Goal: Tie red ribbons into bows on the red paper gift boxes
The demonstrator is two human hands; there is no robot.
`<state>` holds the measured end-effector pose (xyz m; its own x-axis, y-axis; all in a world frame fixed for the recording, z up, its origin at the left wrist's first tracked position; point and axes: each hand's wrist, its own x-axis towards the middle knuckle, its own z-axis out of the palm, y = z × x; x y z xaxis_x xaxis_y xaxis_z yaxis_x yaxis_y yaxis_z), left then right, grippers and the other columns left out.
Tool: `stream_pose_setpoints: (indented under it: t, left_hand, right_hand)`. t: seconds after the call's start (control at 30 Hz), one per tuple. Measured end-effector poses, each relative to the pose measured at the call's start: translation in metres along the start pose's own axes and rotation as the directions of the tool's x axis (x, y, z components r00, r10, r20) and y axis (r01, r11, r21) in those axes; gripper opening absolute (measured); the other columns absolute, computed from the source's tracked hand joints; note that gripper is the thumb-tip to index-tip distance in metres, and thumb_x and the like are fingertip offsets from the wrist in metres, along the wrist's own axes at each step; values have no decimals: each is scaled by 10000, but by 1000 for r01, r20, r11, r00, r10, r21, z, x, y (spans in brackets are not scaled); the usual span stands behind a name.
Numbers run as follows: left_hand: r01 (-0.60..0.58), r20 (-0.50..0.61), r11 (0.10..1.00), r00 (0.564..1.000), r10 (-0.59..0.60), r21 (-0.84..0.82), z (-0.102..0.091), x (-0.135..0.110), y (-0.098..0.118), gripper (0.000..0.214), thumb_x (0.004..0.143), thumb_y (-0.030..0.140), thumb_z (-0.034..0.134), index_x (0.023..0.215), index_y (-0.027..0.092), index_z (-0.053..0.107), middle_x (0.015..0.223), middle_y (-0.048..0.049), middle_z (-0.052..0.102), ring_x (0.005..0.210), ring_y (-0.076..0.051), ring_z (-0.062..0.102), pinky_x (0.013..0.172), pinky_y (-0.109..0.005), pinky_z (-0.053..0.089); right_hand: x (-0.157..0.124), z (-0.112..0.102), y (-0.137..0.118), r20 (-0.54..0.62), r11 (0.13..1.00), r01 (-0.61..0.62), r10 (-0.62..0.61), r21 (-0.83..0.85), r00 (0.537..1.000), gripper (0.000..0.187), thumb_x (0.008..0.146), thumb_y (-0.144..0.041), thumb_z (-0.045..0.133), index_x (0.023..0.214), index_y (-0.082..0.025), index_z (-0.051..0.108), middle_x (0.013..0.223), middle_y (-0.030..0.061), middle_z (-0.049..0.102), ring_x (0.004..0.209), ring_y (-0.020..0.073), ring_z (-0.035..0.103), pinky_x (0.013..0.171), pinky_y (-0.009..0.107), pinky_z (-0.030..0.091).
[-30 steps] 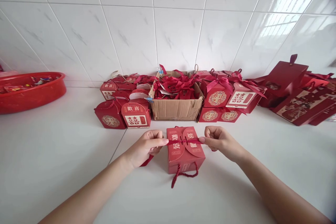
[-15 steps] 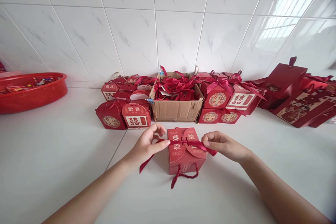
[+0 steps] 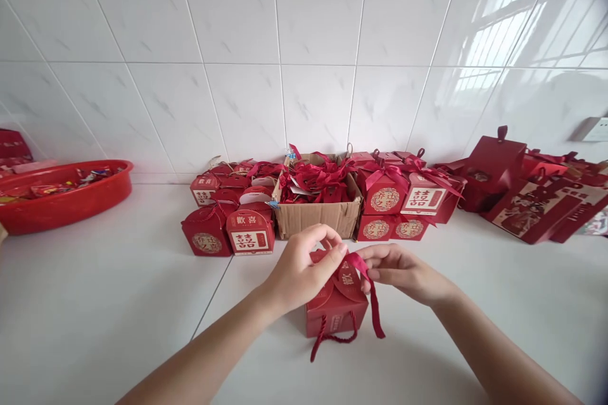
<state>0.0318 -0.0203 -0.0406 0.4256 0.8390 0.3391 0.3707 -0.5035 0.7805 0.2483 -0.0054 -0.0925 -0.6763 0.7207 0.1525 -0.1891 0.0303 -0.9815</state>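
Observation:
A red gift box (image 3: 335, 316) stands in front of me on the white surface, with a twisted cord handle (image 3: 339, 338) hanging down its near side. Over its top, a dark red satin ribbon (image 3: 376, 310) arches up and hangs off the right side. My left hand (image 3: 313, 262) is above the box's left half, thumb and fingertips pinched on the ribbon near the middle. My right hand (image 3: 401, 272) grips the ribbon at the box's upper right corner. Both hands partly cover the box top, so the knot is hidden.
Behind the box stands a cardboard carton (image 3: 317, 218) full of ribbons. Red boxes (image 3: 206, 234) flank it on the left, and ribboned boxes (image 3: 387, 199) are stacked on the right. A red basin (image 3: 71, 205) with wrapped sweets lies far left, gift bags (image 3: 527, 205) far right.
My left hand has moved right, over the box top, and both hands are now close together. The ribbon, earlier stretched out to both sides, now loops up and falls to the right.

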Motion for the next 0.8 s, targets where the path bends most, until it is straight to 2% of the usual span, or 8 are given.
stream_pose_setpoints:
  t: [0.1,0.2,0.27,0.37,0.53,0.67,0.73,0.8]
  left_hand:
    - [34,-40,999,999,-35,-19,7,4,0,272,856,459,548,822,190,554,803,-4,620,783,-150,579,708,-261,454]
    - [86,-79,996,993,-87,-14,11,4,-2,342,754,511,655,833,194,555,811,-6,633,769,-160,594,670,-265,467]
    - [119,-83,992,989,-121,-30,11,5,-3,332,724,472,696,842,198,549,818,-7,643,768,-166,612,657,-268,481]
    - [143,-64,985,987,-149,-100,11,6,-5,238,753,371,676,844,199,539,841,-18,654,805,-179,638,640,-261,503]
    - [67,-54,995,996,-70,-70,9,7,-4,114,784,257,622,850,197,552,839,-15,650,843,-169,632,693,-260,499]
    - [7,-75,1000,997,-10,-30,-2,1,-7,93,825,280,585,870,205,553,889,-3,641,880,-153,610,796,-272,468]
    - [56,-105,998,993,-55,9,-13,-5,-14,129,861,331,537,852,204,550,882,-5,625,866,-156,596,797,-284,456]
    - [174,-72,983,983,-169,61,-26,-13,-24,186,870,379,513,837,199,546,861,-13,613,842,-167,588,786,-302,450]
  right_hand:
    - [1,7,-4,-42,998,-12,10,-63,999,262,879,-248,607,1131,-180,625,772,24,675,725,117,617,747,291,468]
    - [5,16,-10,-112,994,-30,19,-101,994,274,872,-301,615,1111,-171,586,737,11,639,672,109,577,642,252,423]
    - [8,22,-13,-187,991,-33,7,-131,982,263,867,-350,614,1052,-169,565,721,4,622,616,92,524,570,225,366]
    - [14,28,-16,-283,981,-54,-2,-188,959,300,838,-423,625,971,-169,536,681,-13,593,554,78,450,515,214,312]
    - [18,33,-12,-298,948,-93,-2,-304,954,351,809,-477,620,945,-154,608,681,4,588,616,117,497,548,237,363]
    - [17,39,-4,-394,893,-88,-104,-441,913,324,831,-464,576,819,-147,641,704,12,579,615,112,470,567,243,362]
    - [16,41,1,-430,871,-67,-172,-487,886,314,838,-455,563,782,-151,618,676,3,548,593,110,447,552,242,353]
    - [17,43,6,-421,868,-49,-189,-494,887,315,856,-455,534,781,-156,595,670,3,535,593,117,447,549,246,357]
